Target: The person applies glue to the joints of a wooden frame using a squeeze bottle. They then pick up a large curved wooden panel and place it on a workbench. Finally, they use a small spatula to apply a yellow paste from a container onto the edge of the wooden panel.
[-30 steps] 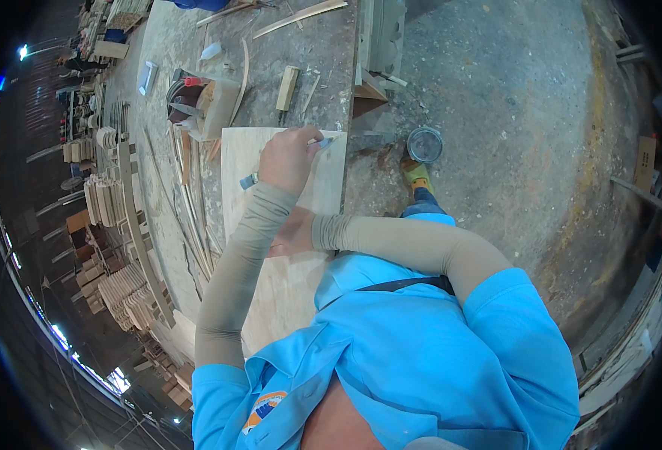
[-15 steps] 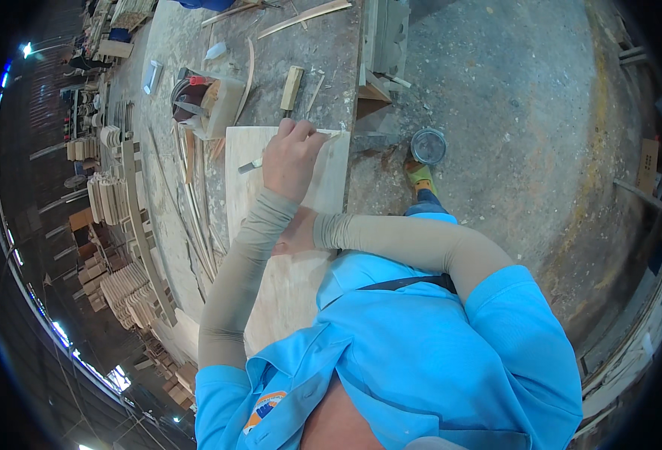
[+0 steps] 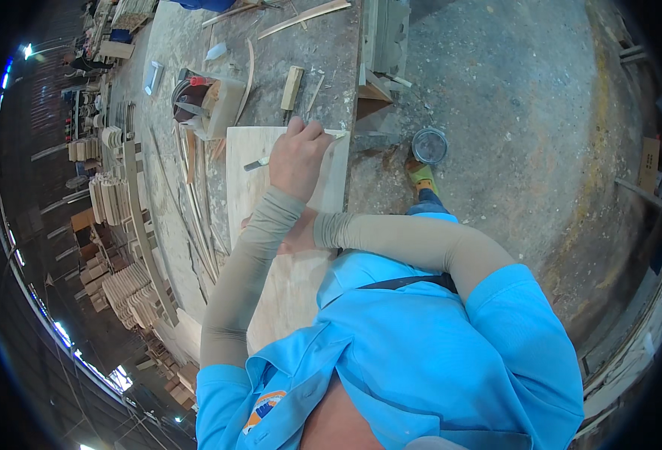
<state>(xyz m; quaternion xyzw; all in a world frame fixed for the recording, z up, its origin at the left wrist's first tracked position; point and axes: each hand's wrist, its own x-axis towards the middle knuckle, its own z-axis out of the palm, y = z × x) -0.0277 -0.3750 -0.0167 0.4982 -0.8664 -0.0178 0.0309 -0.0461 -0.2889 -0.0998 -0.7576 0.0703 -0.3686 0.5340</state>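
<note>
A pale wooden board (image 3: 251, 196) lies on the workbench in front of me. Over its far part, my left hand (image 3: 299, 161) is closed around a slim tool (image 3: 256, 164). The tool's flat grey end sticks out left of the fist; a thin pale tip shows on the right, close to the board's far right corner. Its exact kind is unclear. My right hand (image 3: 298, 234) rests on the board nearer my body, partly covered by the left forearm. A fingertip emerges left of that forearm, so the fingers appear stretched out. A wooden-handled chisel-like tool (image 3: 292, 88) lies just beyond the board.
A cut-open plastic container (image 3: 230, 105) with tools stands at the far left on the workbench (image 3: 267, 75). Long wood strips (image 3: 194, 202) lie along the board's left side. A round tin (image 3: 428, 145) is on the floor to the right, near my shoe (image 3: 422, 180).
My left hand has shifted slightly right, carrying the slim tool along. A right fingertip now shows left of the left forearm. The board looks unmoved.
</note>
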